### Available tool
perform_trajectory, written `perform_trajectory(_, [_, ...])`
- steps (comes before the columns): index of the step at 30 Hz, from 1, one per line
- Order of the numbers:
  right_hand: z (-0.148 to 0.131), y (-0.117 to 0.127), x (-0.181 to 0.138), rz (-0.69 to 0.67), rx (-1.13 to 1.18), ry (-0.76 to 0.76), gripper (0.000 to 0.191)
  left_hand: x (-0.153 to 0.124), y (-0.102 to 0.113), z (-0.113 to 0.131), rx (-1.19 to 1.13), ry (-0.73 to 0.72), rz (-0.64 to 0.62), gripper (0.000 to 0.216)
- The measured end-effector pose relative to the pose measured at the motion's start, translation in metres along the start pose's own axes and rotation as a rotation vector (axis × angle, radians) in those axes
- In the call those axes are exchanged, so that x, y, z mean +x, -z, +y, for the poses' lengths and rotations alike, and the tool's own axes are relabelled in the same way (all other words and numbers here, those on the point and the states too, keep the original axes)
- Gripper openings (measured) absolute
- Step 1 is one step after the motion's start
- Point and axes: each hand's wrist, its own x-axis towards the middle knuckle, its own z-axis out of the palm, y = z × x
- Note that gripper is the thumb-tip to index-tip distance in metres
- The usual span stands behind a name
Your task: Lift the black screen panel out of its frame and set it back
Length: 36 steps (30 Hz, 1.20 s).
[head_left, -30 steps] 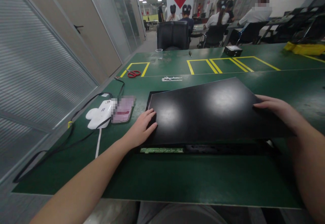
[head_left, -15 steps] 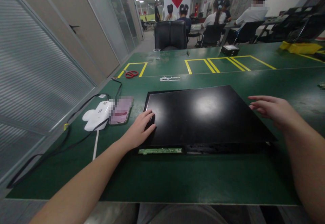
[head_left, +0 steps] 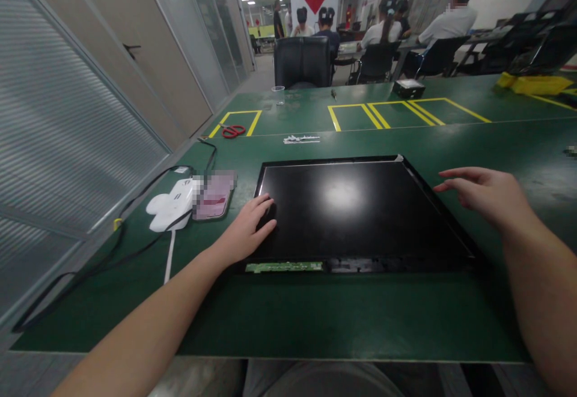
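Observation:
A black LCD panel lies flat in a black frame on the green table. A narrow green circuit board shows along the near edge. My left hand rests at the panel's left edge, thumb and fingers apart, fingertips on the dark surface. Just off the right edge hovers my right hand, index finger stretched out and thumb apart, holding nothing. At the far right corner of the frame sits a small pale piece.
To the left are a white power strip with cables and a phone. Farther back lie red-handled scissors, white strips, a clear cup and a black box. Several people sit beyond the table.
The panel's right side, raised before, has come down into the frame, baring the far and right rims. My right hand has shifted slightly, its fingers now more apart. My left hand has stayed put.

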Motion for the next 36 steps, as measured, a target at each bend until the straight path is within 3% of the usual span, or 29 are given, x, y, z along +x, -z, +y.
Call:
perform_trajectory(4, [0.003, -0.003, 0.005, -0.057, -0.011, -0.026, 0.036, -0.001, 0.004, 0.002, -0.006, -0.016, -0.010, 0.056])
perform_trajectory(10, [0.017, -0.008, 0.013, -0.137, -0.046, 0.064, 0.041, -0.005, 0.013, 0.008, -0.015, -0.188, -0.002, 0.050])
perform_trajectory(21, [0.015, -0.011, 0.008, -0.249, -0.212, 0.250, 0.044, -0.009, 0.016, 0.019, -0.129, -0.372, -0.138, 0.039])
perform_trajectory(26, [0.017, -0.006, 0.002, -0.447, -0.210, 0.533, 0.070, -0.008, 0.016, 0.015, -0.140, -0.364, -0.154, 0.038])
perform_trajectory(31, [0.012, 0.000, -0.018, -0.741, -0.278, 0.668, 0.085, -0.009, 0.018, 0.015, -0.155, -0.371, -0.183, 0.038])
perform_trajectory(36, [0.013, -0.004, -0.027, -0.795, -0.322, 0.690, 0.092, -0.011, 0.022, 0.024, -0.188, -0.358, -0.190, 0.033])
